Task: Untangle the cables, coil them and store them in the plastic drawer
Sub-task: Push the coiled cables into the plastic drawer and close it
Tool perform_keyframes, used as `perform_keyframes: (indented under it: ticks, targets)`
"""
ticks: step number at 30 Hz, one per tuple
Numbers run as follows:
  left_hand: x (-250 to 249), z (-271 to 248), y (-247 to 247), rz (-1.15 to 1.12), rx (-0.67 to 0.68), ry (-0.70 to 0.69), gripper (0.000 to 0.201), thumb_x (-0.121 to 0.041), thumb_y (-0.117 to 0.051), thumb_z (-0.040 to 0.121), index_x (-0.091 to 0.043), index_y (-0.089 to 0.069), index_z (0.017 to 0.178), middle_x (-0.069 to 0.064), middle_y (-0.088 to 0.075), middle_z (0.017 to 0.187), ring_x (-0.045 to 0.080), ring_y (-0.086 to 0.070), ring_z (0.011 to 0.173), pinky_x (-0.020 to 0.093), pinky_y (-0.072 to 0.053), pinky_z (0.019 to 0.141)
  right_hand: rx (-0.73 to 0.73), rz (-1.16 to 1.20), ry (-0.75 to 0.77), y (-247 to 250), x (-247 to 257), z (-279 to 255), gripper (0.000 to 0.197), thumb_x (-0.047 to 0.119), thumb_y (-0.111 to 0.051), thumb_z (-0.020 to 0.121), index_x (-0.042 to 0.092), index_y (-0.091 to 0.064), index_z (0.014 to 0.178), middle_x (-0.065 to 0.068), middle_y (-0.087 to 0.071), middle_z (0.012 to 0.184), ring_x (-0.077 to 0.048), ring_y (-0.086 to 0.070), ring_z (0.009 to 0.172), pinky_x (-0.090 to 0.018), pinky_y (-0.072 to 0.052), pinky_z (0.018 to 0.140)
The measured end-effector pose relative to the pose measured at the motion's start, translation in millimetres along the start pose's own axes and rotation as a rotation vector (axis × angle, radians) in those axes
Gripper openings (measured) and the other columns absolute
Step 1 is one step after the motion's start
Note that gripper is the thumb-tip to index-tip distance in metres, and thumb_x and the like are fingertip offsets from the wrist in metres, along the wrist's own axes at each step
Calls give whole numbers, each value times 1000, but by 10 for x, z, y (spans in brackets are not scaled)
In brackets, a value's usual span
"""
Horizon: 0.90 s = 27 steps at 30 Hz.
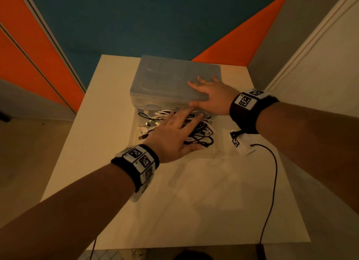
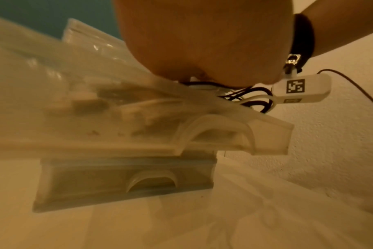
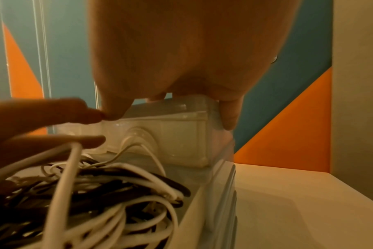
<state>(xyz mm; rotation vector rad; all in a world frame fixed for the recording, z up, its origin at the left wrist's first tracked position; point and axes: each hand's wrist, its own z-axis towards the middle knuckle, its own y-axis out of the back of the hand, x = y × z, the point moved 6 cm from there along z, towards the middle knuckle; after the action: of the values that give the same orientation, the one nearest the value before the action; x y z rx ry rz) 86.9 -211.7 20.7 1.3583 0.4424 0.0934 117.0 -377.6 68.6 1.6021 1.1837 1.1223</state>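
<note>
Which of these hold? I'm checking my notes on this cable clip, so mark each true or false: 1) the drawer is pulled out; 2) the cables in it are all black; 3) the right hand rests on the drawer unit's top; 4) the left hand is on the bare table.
1) True: the drawer stands pulled out of the drawer unit.
2) False: the cables are a black and white tangle.
3) True: the right hand rests on the unit's top.
4) False: the left hand lies spread over the cables in the drawer, not on the table.
</note>
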Motion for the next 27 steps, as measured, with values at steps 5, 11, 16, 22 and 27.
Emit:
perform_keyframes:
  ticks: [5,11,16,22,27]
  targets:
    - [56,-12,-182,72,117,46,70,-61,-1,97,-29,-12,157,12,-4,166,33,-10,152,45,-5,123,6,6,-19,10,6,-17,76,72,-43,84,47,-11,149,2,-5,162,-41,4,146,-51,-5,119]
    - [72,98,-244,135,223,75,60,-55,-16,102,-34,-7,157,-2,-4,167,27,0,153,43,-1,124,5,-1,-13,19,24,-33,75,69,-42,87,45,-11,150,1,-5,162,-40,3,146,-51,-5,118]
    - [99,118,-203,125,194,68,59,-55,-30,101,-34,-21,155,4,8,167,30,-13,151,46,-13,122,11,6,-11,28,38,-49,73,68,-42,87,45,-10,149,1,-4,162,-40,4,146,-51,-5,119]
    - [41,135,-222,222,202,68,59,-56,-22,100,-34,-26,154,-7,-16,165,30,-23,144,47,-20,116,0,6,-13,28,50,-69,73,68,-42,87,45,-11,149,0,-5,162,-40,3,147,-49,-4,119]
    - [53,172,-205,190,187,71,55,-54,-25,100,-33,-31,151,-7,-25,163,31,-28,141,48,-23,114,0,-9,3,33,56,-62,73,67,-41,88,42,-11,150,-3,-6,162,-42,2,146,-48,-3,118]
